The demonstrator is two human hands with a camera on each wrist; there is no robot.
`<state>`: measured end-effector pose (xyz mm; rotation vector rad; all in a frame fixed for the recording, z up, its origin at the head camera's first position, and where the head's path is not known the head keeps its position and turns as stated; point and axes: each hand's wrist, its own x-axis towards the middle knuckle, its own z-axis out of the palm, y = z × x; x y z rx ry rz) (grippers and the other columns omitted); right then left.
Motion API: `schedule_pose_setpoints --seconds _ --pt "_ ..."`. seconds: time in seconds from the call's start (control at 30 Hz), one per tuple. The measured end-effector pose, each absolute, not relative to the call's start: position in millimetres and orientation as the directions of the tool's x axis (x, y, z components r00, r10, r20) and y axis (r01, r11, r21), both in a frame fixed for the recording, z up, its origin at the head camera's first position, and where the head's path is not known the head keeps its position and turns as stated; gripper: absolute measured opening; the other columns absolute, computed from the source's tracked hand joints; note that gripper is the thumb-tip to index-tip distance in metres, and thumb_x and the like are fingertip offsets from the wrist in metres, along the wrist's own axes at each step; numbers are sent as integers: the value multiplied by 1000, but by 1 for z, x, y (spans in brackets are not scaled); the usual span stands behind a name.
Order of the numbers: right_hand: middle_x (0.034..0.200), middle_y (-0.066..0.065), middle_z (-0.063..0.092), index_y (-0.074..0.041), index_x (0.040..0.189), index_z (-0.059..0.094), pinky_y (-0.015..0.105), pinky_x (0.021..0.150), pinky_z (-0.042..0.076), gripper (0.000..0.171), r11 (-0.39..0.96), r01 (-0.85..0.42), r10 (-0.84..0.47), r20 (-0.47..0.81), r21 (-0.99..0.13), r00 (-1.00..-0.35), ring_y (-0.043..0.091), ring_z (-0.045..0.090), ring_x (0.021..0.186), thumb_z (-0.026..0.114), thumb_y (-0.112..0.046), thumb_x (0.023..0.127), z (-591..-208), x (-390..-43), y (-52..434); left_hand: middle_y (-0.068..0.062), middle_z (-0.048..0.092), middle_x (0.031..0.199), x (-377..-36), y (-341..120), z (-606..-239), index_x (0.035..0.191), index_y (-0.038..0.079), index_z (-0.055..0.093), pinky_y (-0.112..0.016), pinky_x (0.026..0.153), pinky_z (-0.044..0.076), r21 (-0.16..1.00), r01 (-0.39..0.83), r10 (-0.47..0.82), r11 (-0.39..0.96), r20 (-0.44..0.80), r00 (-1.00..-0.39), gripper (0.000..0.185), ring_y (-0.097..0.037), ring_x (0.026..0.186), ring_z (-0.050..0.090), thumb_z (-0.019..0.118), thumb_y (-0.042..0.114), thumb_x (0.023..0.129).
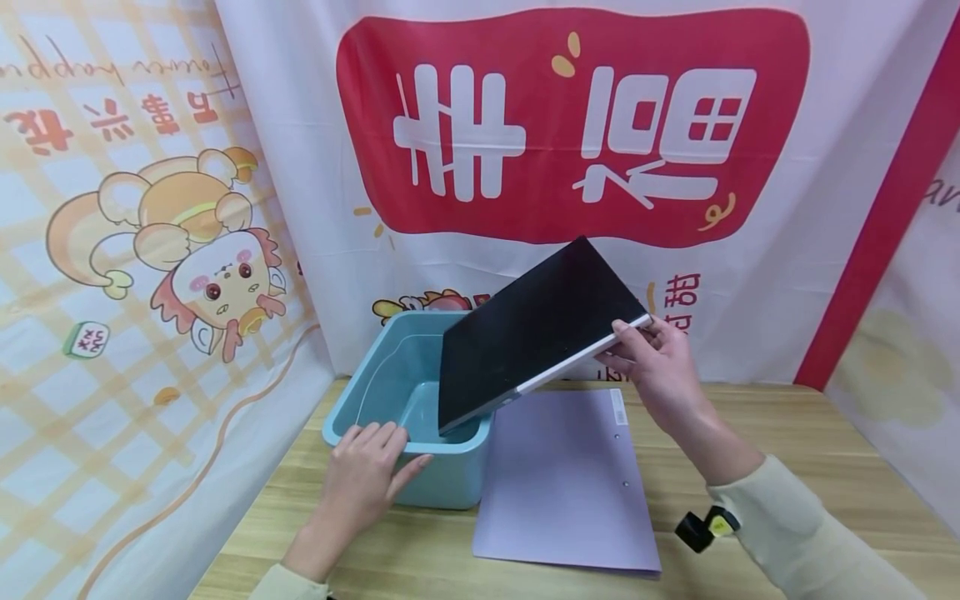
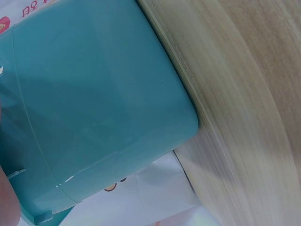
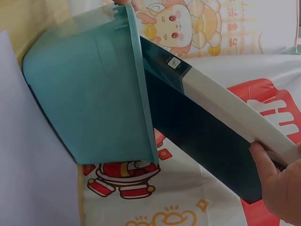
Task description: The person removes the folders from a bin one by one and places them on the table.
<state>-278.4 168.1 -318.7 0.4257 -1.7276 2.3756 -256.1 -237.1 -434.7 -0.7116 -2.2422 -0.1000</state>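
Over bin (image 1: 352,408) rim, book (image 1: 525,333) tilted

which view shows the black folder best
The head view: the whole black folder shows, tilted, its lower corner in the teal bin, the right hand gripping its upper end. The right wrist view shows only its spine and underside entering the bin. The left wrist view shows none of it.
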Motion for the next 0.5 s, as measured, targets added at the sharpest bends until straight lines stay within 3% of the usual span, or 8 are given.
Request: schedule_pose_setpoints --seconds 0.13,0.37,0.5 --pt "116 13 64 2 117 50 40 88 54 32 -330 -309 -23 335 -892 -942 20 74 101 67 -19 101 -317 -279 171 8 42 73 -256 -237 -434 82 17 50 -34 64 38 -145 517 459 844 693 -556 49 -15 66 47 49 63 101" --pt "128 14 65 3 137 47 40 88 54 48 -360 -315 -20 345 -878 -938 22 74 102 67 -19 100 -314 -280 178 8 42 72 -256 -237 -435 80 18 49 -34 63 38 -155 524 464 838 709 -532 49 -15 66 47 50 62 101" --pt "130 15 65 3 141 45 40 87 53 53 -383 -320 -14 351 -867 -936 24 75 102 68 -20 100 -313 -281 183 8 43 72 -257 -237 -435 80 18 49 -34 63 39 -155 525 463 837 710 -530 48 -15 66 48 50 62 101"
